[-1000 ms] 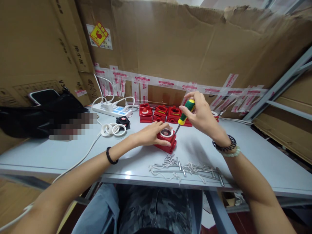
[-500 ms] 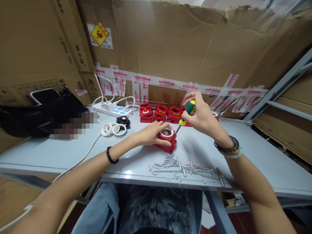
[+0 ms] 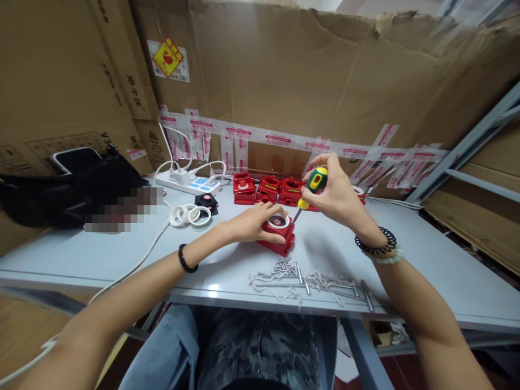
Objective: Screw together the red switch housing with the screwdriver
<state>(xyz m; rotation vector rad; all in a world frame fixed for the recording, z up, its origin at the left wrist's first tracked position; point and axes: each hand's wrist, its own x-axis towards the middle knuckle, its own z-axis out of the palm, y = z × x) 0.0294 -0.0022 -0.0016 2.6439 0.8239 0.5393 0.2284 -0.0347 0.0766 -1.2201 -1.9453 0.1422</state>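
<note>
My left hand [image 3: 260, 223] is closed around a red plastic housing [image 3: 280, 246] on the table, thumb along its near side and fingers over the far side. A white ring [image 3: 287, 221] with a dark disc inside it sits on top of the housing. In my right hand [image 3: 335, 192] is a screwdriver [image 3: 317, 180] with a green and yellow handle, gripped between thumb and fingers. Its tilted shaft points down to the housing's right corner; the tip's exact contact is too small to make out. Loose screws [image 3: 284, 265] lie in front of the housing.
Metal T-shaped rods with white cords [image 3: 337, 284] lie along the table's front edge. More red housings [image 3: 269, 188] line the back. To the left are white rings [image 3: 199, 218], black pieces [image 3: 206, 203], a power strip [image 3: 195, 184] and a black bag [image 3: 40, 195]. Cardboard [image 3: 284, 70] walls the back.
The screwdriver handle has turned slightly in my right hand, and the fingers have shifted a little on it. My left hand and the red housing stay in place.
</note>
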